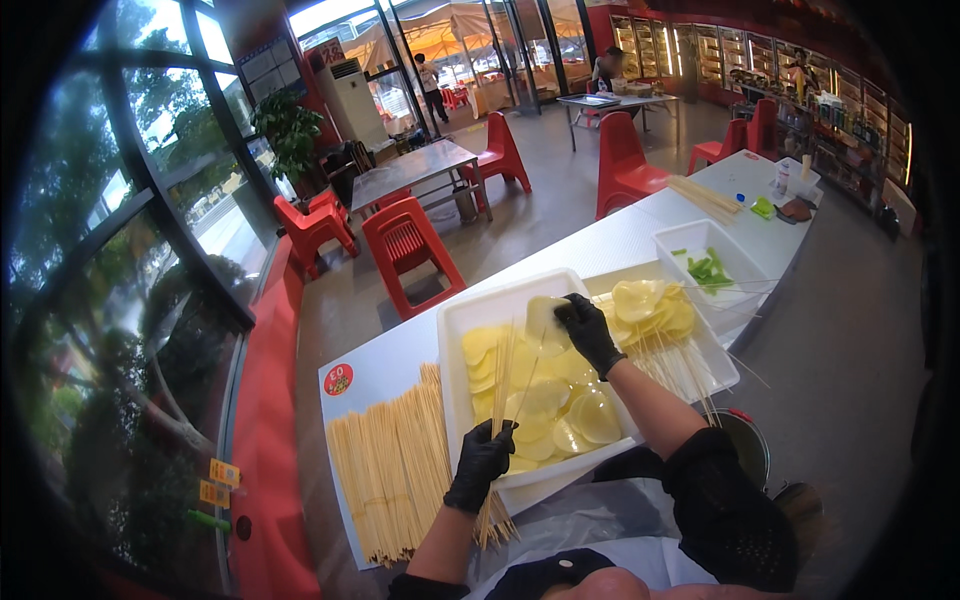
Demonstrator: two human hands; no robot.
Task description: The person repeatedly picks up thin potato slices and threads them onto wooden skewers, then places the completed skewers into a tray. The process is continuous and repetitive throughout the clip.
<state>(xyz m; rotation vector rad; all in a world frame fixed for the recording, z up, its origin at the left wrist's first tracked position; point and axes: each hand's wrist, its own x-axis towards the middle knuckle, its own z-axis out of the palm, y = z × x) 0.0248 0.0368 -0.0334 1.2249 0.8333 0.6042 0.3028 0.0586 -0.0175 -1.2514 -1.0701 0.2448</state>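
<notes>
My left hand (480,457), in a black glove, grips a bundle of bamboo skewers (504,375) over the near left corner of a white plastic tray (577,280). One skewer leans apart from the bundle, its upper end at a thin pale-yellow slice (546,324), apparently potato. That slice is held at its right edge by my right hand (589,330), also gloved in black. Many wet slices (536,409) lie overlapping in the tray below. To the right, a second white tray (724,367) holds skewered slices (649,307) with their sticks pointing towards me.
Loose skewers (390,465) lie in a thick layer left of the tray. Beyond the second tray is a white bin (739,251) with green pieces (706,271). More skewers (705,196) lie farther along the table (600,232). A metal bucket (754,442) stands below its near edge. Red chairs (409,255) stand beyond.
</notes>
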